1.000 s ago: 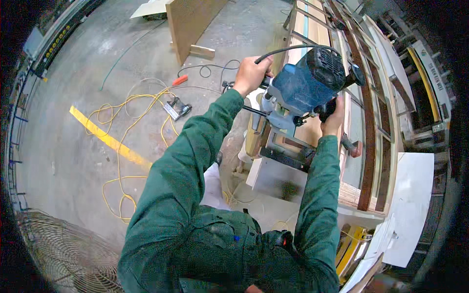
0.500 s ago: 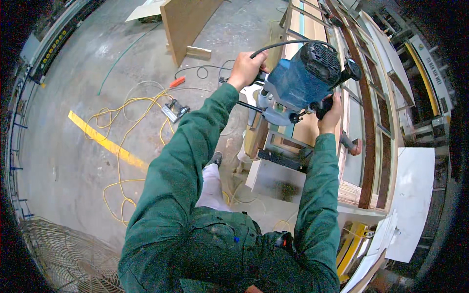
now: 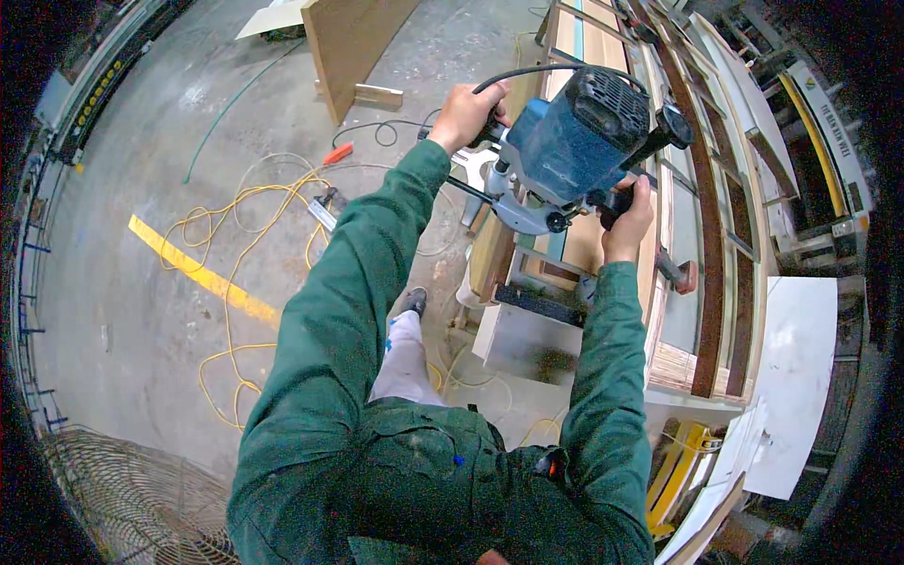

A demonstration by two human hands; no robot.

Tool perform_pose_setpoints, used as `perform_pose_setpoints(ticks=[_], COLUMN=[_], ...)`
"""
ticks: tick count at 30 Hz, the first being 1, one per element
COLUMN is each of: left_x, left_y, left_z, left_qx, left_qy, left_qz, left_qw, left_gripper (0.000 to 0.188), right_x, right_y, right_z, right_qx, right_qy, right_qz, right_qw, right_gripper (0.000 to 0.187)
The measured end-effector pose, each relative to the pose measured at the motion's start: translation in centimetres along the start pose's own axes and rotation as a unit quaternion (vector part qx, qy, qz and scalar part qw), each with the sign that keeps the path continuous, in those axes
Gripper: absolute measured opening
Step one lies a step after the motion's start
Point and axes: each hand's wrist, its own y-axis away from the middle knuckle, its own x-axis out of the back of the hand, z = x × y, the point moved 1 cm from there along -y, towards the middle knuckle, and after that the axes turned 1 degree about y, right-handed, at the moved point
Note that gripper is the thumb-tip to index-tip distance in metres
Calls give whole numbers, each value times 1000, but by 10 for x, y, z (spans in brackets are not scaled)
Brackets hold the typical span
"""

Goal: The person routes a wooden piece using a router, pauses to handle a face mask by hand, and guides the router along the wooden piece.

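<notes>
A blue plunge router (image 3: 574, 141) with a black vented top and a grey metal base is held between my two hands. My left hand (image 3: 466, 118) is wrapped around its left handle, mostly hidden by the fingers. On the other side, my right hand (image 3: 632, 224) grips the black right-hand knob. The router is over the near end of a long wooden workpiece (image 3: 584, 247) with pale boards and a teal strip. Whether its base rests on the wood cannot be seen. A black power cord (image 3: 527, 70) arcs from the top of the router past my left hand.
Right of the workpiece is a long framed panel (image 3: 702, 311) with a red-and-grey tool (image 3: 680, 273) on it. Yellow hose (image 3: 247, 254) lies looped on the floor at left, near a metal tool (image 3: 325, 209). A brown board (image 3: 348, 47) stands beyond. A wire fan guard (image 3: 141, 499) is lower left.
The router and both hands have shifted slightly left and away from me. Both hands keep their grip on the handles.
</notes>
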Motion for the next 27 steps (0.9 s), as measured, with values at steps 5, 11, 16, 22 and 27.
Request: perform_pose_setpoints(ticks=[5, 11, 16, 22, 27], left_x=[1, -11, -14, -18, -20], left_y=[2, 22, 23, 22, 21], left_z=[0, 14, 11, 4, 3], left_qx=[-5, -9, -19, -27, -29], left_qy=[11, -21, -22, -23, -30], left_qz=[15, 57, 72, 66, 72], left_qw=[1000, 998, 997, 997, 997], left_gripper=[44, 40, 40, 44, 45], right_x=[-1, 10, 16, 14, 16], right_y=[-1, -22, -32, -28, -30], right_z=[-5, 6, 11, 2, 1], right_qx=[-17, -6, 14, -17, -24], right_qy=[-6, -23, -14, -42, -42], right_qz=[-40, -50, -62, -54, -73], right_qw=[999, 998, 998, 998, 996], right_gripper=[50, 47, 45, 45, 44])
